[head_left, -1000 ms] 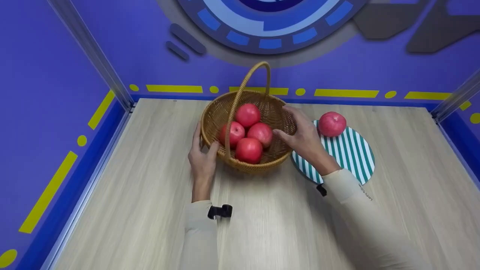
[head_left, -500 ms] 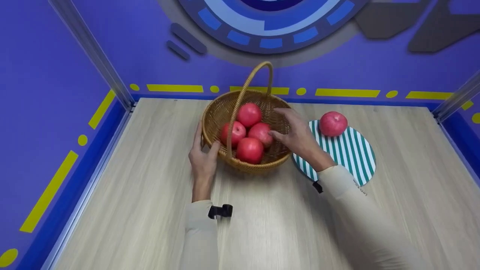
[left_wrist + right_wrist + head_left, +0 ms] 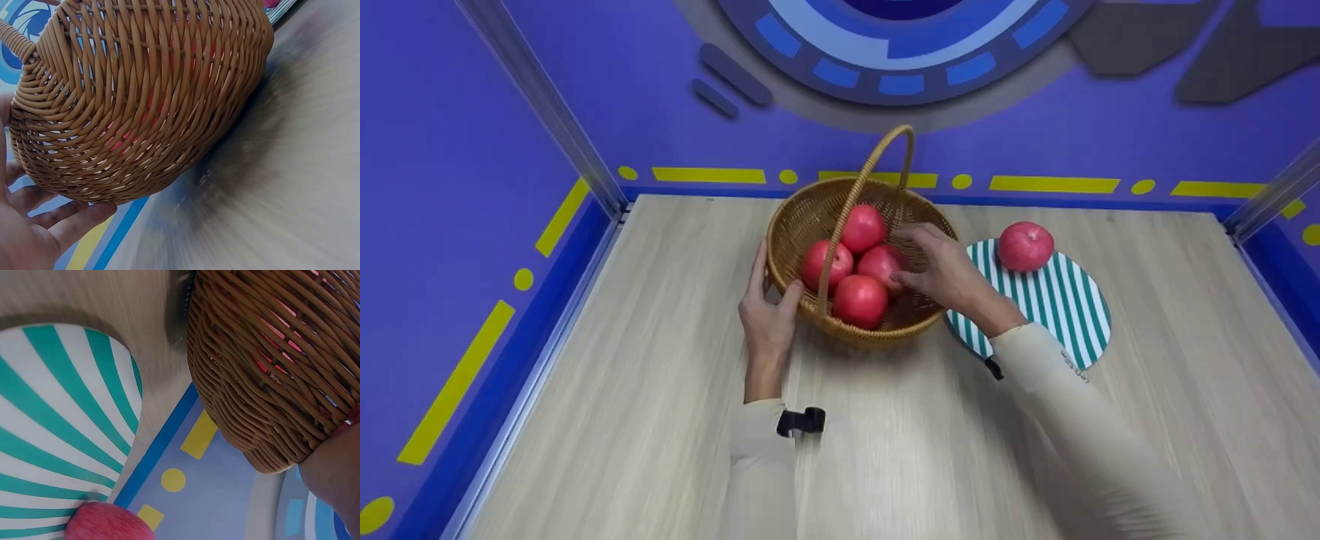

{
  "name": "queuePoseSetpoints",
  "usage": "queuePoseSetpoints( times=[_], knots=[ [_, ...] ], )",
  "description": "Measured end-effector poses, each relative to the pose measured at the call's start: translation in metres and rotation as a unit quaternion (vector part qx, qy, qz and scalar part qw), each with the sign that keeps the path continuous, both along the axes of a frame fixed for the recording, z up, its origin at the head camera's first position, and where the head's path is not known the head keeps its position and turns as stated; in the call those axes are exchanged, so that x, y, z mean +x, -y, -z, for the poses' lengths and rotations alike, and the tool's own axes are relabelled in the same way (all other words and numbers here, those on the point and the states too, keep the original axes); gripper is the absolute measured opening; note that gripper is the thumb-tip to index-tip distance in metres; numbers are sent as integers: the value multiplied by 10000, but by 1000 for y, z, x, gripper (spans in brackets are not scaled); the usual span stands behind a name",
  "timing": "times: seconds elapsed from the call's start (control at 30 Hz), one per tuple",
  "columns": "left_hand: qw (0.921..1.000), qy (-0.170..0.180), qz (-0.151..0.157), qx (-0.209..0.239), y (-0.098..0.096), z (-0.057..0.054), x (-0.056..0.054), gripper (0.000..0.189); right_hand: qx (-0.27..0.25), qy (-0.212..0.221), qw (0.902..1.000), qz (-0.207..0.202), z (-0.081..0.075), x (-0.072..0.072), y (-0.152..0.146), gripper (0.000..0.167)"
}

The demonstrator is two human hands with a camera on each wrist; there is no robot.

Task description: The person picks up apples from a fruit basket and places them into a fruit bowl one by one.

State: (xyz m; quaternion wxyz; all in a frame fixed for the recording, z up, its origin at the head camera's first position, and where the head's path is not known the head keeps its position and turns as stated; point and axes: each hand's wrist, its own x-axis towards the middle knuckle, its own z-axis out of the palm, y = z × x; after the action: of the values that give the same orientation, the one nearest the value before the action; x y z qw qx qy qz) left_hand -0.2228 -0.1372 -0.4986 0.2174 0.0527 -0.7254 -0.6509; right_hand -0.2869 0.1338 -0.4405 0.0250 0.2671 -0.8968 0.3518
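Left hand (image 3: pixel 766 316) holds basket (image 3: pixel 877 337) by its rim. Right hand (image 3: pixel 943 268), half-spread, sits at apple (image 3: pixel 877 263), grip indeterminable; apparent step: grasping, calling next for finger closure.

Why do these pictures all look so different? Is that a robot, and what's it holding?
There's no robot here: those are a person's two bare hands. The wide picture looks down from the person's head. The other two are taken from the wrists, one on each, so the basket looks huge and slanted, with bits of red peeking through its weave.

On the pale table lies a green-and-white striped board, with one red apple at its far edge. Four more apples are in the basket.

The left hand holds the basket by its rim. The right hand reaches inside, right beside an apple, but I can't tell if it's gripping it.
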Motion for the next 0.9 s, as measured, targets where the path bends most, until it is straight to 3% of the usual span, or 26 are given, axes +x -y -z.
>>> queuePoseSetpoints(
  times=[0.6,0.9],
  knots=[
    [10000,-62,35,58,-2,0,1,80,1095,33,9922,-590,6,-5,5,60],
    [9999,-94,105,73,-3,1,0,81,1293,124,9898,-588,8,-5,3,61]
  ],
)
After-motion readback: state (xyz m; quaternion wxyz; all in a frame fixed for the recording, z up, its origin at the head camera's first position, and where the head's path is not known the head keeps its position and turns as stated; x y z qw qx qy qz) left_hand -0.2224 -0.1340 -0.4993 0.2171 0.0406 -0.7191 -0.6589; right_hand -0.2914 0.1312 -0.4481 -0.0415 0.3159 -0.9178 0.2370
